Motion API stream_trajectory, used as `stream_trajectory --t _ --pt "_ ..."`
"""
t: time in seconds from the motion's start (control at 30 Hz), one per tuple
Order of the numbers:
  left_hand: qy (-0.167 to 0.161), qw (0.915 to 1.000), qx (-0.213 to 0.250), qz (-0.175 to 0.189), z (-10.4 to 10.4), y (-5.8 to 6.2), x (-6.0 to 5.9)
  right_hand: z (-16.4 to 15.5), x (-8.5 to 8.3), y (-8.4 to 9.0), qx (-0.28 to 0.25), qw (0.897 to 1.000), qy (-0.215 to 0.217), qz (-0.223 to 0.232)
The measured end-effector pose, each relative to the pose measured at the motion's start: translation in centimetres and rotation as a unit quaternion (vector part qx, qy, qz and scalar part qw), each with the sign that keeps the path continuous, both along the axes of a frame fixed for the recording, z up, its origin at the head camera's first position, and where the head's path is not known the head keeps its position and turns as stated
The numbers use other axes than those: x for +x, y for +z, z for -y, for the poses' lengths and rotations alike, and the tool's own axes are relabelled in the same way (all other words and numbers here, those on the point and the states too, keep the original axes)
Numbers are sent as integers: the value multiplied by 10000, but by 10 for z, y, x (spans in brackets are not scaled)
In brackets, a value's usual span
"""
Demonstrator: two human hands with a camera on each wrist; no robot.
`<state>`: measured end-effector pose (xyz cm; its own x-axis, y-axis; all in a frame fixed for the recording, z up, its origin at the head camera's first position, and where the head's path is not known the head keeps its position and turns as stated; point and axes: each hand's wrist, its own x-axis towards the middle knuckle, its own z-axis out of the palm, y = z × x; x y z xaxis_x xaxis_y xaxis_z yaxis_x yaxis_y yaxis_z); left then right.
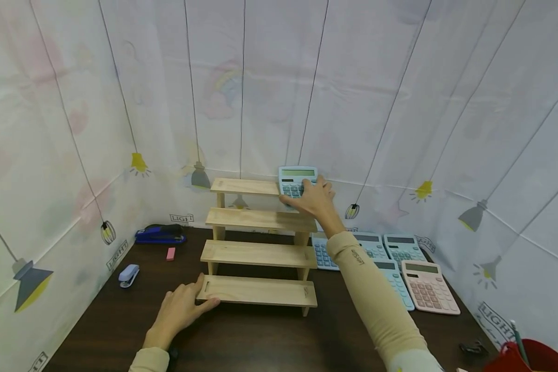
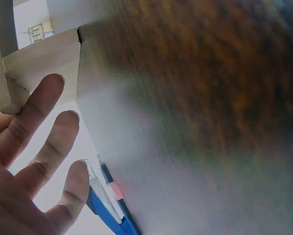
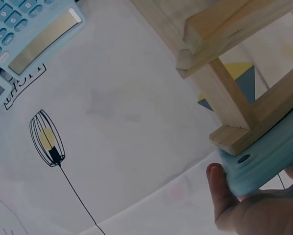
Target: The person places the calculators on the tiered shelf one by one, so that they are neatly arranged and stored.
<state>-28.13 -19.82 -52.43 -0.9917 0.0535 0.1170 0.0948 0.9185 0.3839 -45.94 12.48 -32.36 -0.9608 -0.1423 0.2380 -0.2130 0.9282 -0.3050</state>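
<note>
A four-step wooden stand [image 1: 259, 252] stands on the dark table. On the right end of its top step a light blue calculator [image 1: 298, 173] leans upright, its screen facing me. My right hand [image 1: 317, 198] grips that calculator by its sides, thumb at the lower left and fingers at the right. In the right wrist view the calculator's edge [image 3: 254, 169] lies against the step's wood. My left hand [image 1: 180, 309] holds the left end of the bottom step, thumb along the front edge; the left wrist view has its other fingers [image 2: 47, 142] beside the stand's side board [image 2: 48, 63].
Several blue calculators [image 1: 402, 247] and a pink calculator [image 1: 430, 288] lie right of the stand. To the left are a blue stapler [image 1: 160, 235], a pink eraser [image 1: 170, 253] and a small stapler [image 1: 128, 275]. A red container [image 1: 539, 356] with a pencil stands front right.
</note>
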Motion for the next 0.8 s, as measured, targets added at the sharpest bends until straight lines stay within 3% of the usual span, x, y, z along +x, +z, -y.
stream_trajectory --t 0.5,0.8 --pt "-42 10000 11 -76 -1 1 1 10 -1 -3 31 9972 552 513" --pt "-49 9998 19 -169 -1 1 2 42 3 -4 121 9949 881 467"
